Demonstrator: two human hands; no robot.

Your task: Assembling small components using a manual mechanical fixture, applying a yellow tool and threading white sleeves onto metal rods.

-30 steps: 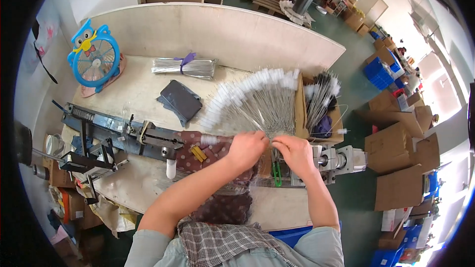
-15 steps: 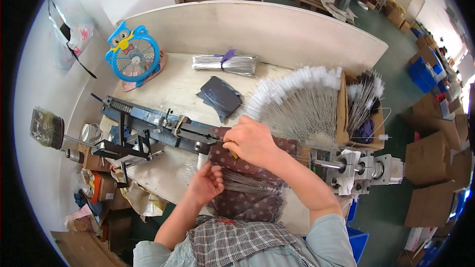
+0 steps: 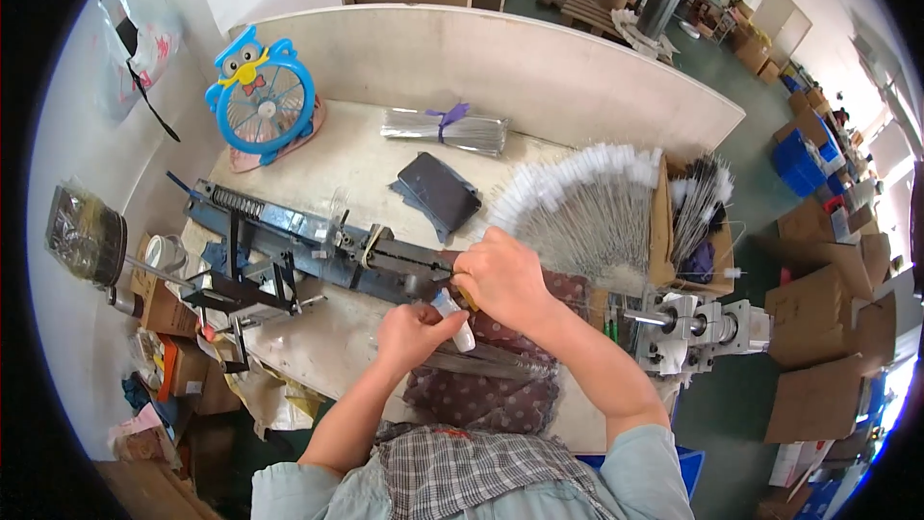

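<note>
My right hand (image 3: 500,274) is closed at the right end of a long black metal jig (image 3: 318,246). Under its fingers shows part of a yellow thing (image 3: 469,299), whose kind the fist hides. My left hand (image 3: 412,332) is closed just below, its thumb and fingers pinching a white cylindrical piece (image 3: 463,333) that tilts down to the right. Beneath both hands lies a brown dotted cloth (image 3: 481,395), with a bundle of thin metal wires (image 3: 491,362) on it.
White-tipped wire brushes (image 3: 587,202) fan out at the right, beside a cardboard box (image 3: 662,231) holding more. A motor-like clamp unit (image 3: 698,327) stands at the right edge. Behind are a tied wire bundle (image 3: 448,128), a dark folded cloth (image 3: 436,195) and a blue fan (image 3: 265,106).
My left hand has moved right and up, from loosely curled fingers to a pinch on the white piece. That piece has shifted from the jig's end toward my right hand, which stays closed.
</note>
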